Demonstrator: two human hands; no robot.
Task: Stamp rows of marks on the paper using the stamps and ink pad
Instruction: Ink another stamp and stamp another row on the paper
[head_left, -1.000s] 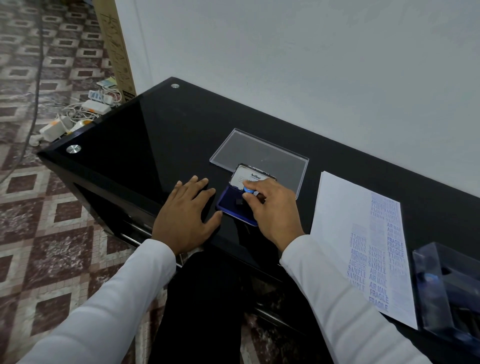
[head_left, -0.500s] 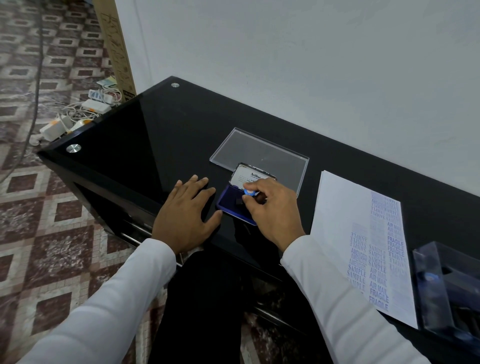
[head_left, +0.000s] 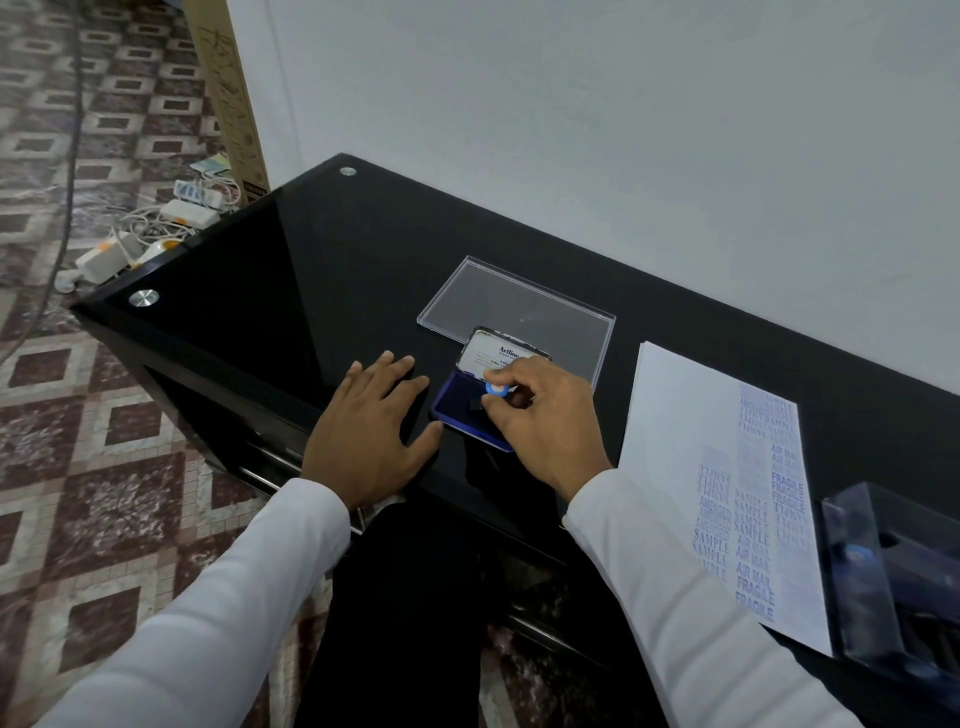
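Observation:
A blue ink pad (head_left: 457, 397) lies open on the black table, its lid (head_left: 496, 352) tilted up behind it. My right hand (head_left: 540, 421) pinches a small stamp (head_left: 496, 389) with a blue round top over the pad. The stamp's dark base sits at or just above the ink surface. My left hand (head_left: 371, 431) rests flat on the table, fingers spread, its thumb by the pad's left corner. To the right lies the white paper (head_left: 675, 441) with several columns of blue marks reading SAMPLE, AIR MAIL, FRAGILE.
A clear plastic lid (head_left: 514, 306) lies flat behind the ink pad. A clear box holding more stamps (head_left: 893, 577) sits at the right edge beside the paper. The table's near edge (head_left: 249, 457) runs under my wrists. Cables and adapters (head_left: 156, 228) lie on the tiled floor at left.
My right hand has shifted slightly on the pad and the stamp's blue top now shows more clearly. The left hand has stayed flat in place.

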